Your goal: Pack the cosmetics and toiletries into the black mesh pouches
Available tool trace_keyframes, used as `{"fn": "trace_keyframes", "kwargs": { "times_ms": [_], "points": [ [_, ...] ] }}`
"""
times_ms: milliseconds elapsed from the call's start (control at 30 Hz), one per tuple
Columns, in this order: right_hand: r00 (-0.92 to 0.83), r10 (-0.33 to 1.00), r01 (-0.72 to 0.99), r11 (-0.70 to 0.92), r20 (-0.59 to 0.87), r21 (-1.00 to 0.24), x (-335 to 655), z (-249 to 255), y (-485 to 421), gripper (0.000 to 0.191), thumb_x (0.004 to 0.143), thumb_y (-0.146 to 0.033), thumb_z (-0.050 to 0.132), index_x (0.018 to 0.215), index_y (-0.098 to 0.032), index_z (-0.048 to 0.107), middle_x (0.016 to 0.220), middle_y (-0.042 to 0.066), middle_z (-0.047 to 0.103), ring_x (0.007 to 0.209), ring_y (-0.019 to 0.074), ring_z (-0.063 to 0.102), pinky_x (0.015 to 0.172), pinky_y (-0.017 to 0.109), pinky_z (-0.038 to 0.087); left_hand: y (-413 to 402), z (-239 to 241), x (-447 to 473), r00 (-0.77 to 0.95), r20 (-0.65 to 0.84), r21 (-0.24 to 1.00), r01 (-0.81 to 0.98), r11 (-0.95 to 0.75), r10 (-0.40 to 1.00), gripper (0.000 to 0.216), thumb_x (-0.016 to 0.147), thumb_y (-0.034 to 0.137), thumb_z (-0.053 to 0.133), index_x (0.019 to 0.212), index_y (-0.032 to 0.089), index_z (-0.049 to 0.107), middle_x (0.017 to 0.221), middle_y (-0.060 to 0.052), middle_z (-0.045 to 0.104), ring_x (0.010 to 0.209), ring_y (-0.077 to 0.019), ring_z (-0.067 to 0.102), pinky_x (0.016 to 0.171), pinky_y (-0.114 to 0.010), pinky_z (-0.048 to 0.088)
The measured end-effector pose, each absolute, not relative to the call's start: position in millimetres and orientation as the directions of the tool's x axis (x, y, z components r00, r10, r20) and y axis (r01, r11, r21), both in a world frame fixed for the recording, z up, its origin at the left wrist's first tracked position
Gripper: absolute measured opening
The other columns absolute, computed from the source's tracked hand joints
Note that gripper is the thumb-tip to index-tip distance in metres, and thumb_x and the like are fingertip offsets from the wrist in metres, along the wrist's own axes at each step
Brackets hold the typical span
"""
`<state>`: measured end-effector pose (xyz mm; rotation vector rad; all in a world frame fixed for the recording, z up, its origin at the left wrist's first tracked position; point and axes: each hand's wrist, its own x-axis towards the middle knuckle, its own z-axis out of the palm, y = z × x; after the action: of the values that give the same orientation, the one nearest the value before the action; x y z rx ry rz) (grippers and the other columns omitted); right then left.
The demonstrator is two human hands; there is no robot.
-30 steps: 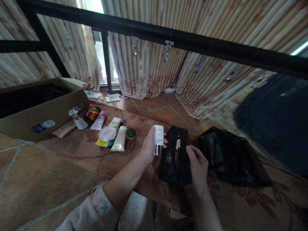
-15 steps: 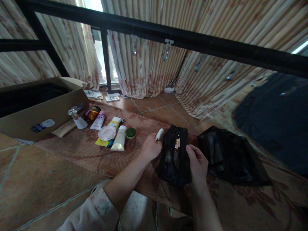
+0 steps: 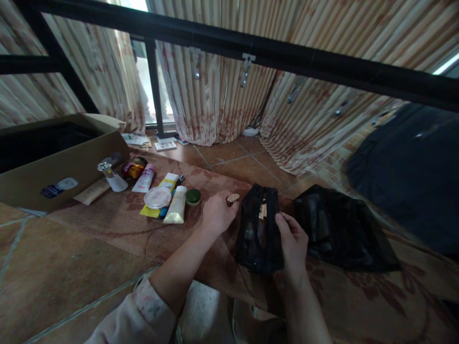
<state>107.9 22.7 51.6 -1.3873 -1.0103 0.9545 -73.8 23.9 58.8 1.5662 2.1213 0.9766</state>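
Head view: clasping in the curled left hand [image 3: 219, 213] a largely hidden container [image 3: 232, 198], rounded and shiny at one end, perhaps metallic, just beside a black mesh pouch [image 3: 270, 236]. Pinching the pouch's right edge with the right hand [image 3: 292, 236]. Dim contents [image 3: 263, 210] within. Cut off at left: cardboard box [image 3: 81, 165].

Pale left sleeve [image 3: 124, 317] with a flower-patterned cuff [image 3: 152, 300], right forearm [image 3: 304, 306] bare
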Motion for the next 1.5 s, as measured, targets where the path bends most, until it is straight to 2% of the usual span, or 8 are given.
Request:
{"fn": "trace_keyframes", "kwargs": {
  "times_ms": [167, 333, 567, 700, 867, 1033, 1200, 1500],
  "points": [
    [0.304, 0.953, 0.048, -0.020, -0.004, -0.999, 108.1, 50.8, 22.8, 0.038, 0.068, -0.047, 0.072, 0.088, -0.015, 0.071, 0.072, 0.002, 0.068, 0.062, 0.0138, 0.058, 0.057, 0.025, 0.046, 25.7, 55.7, -75.8, -0.312, 0.030, 0.704, 0.681, 0.201, 0.950, 0.014, 0.078, 0.026, 0.055, 0.086, 0.023, 0.066, 0.083, -0.002, 0.070, 0.077, -0.0177, 0.064, 0.064, -0.025, 0.041],
    [0.307, 0.952, 0.064, -0.008, 0.012, -0.998, 106.9, 54.9, 21.0, 0.035, 0.068, -0.045, 0.073, 0.085, -0.014, 0.071, 0.071, 0.002, 0.066, 0.061, 0.0134, 0.057, 0.055, 0.024, 0.046, 26.4, 54.7, -74.0, -0.289, 0.040, 0.739, 0.653, 0.166, 0.957, 0.011, 0.078, 0.020, 0.055, 0.085, 0.020, 0.063, 0.083, -0.004, 0.069, 0.078, -0.0179, 0.063, 0.068, -0.025, 0.042],
    [0.301, 0.954, 0.042, -0.006, 0.007, -0.999, 108.1, 51.0, 22.5, 0.038, 0.067, -0.046, 0.073, 0.088, -0.015, 0.072, 0.074, 0.002, 0.068, 0.065, 0.0142, 0.059, 0.061, 0.026, 0.047, 28.1, 56.5, -72.4, -0.346, -0.010, 0.790, 0.572, 0.220, 0.938, 0.017, 0.079, 0.020, 0.056, 0.096, 0.020, 0.060, 0.089, -0.006, 0.069, 0.084, -0.0199, 0.064, 0.072, -0.027, 0.044],
    [0.299, 0.954, 0.035, -0.005, 0.006, -0.999, 109.3, 47.9, 24.0, 0.039, 0.067, -0.047, 0.073, 0.089, -0.014, 0.072, 0.075, 0.002, 0.068, 0.065, 0.0145, 0.059, 0.061, 0.026, 0.047, 27.5, 56.5, -72.2, -0.342, -0.027, 0.765, 0.597, 0.240, 0.939, 0.018, 0.078, 0.030, 0.059, 0.094, 0.021, 0.060, 0.089, -0.005, 0.069, 0.085, -0.0218, 0.065, 0.071, -0.029, 0.045],
    [0.289, 0.957, 0.018, -0.006, 0.000, -1.000, 108.8, 48.0, 23.3, 0.037, 0.068, -0.046, 0.073, 0.088, -0.015, 0.072, 0.074, 0.001, 0.068, 0.065, 0.0137, 0.058, 0.061, 0.025, 0.046, 25.4, 56.0, -68.6, -0.332, -0.045, 0.690, 0.671, 0.270, 0.942, 0.035, 0.074, 0.050, 0.065, 0.093, 0.022, 0.058, 0.087, -0.006, 0.069, 0.085, -0.0240, 0.066, 0.070, -0.030, 0.045],
    [0.296, 0.955, 0.007, -0.008, -0.005, -1.000, 108.4, 48.3, 23.0, 0.037, 0.068, -0.046, 0.074, 0.088, -0.015, 0.072, 0.074, 0.001, 0.068, 0.065, 0.0136, 0.059, 0.062, 0.026, 0.047, 24.1, 56.0, -65.2, -0.305, -0.015, 0.627, 0.739, 0.247, 0.952, 0.025, 0.078, 0.034, 0.059, 0.099, 0.022, 0.054, 0.086, -0.006, 0.069, 0.084, -0.0253, 0.066, 0.070, -0.031, 0.044],
    [0.302, 0.953, 0.030, 0.000, 0.009, -1.000, 109.0, 47.8, 23.8, 0.039, 0.067, -0.047, 0.074, 0.087, -0.014, 0.072, 0.075, 0.003, 0.069, 0.065, 0.0150, 0.060, 0.060, 0.026, 0.048, 22.4, 57.1, -65.7, -0.226, 0.004, 0.649, 0.741, 0.170, 0.974, 0.031, 0.079, 0.021, 0.052, 0.110, 0.022, 0.047, 0.088, -0.007, 0.067, 0.083, -0.0236, 0.065, 0.073, -0.032, 0.044],
    [0.299, 0.954, 0.026, 0.000, 0.008, -1.000, 108.7, 46.6, 23.5, 0.039, 0.068, -0.048, 0.073, 0.088, -0.015, 0.072, 0.073, 0.002, 0.069, 0.062, 0.0141, 0.060, 0.058, 0.025, 0.047, 21.1, 64.1, -67.5, -0.199, -0.033, 0.634, 0.754, 0.175, 0.979, 0.025, 0.080, 0.018, 0.049, 0.105, 0.022, 0.050, 0.089, -0.007, 0.067, 0.087, -0.0238, 0.065, 0.074, -0.031, 0.044]
  ]
}}
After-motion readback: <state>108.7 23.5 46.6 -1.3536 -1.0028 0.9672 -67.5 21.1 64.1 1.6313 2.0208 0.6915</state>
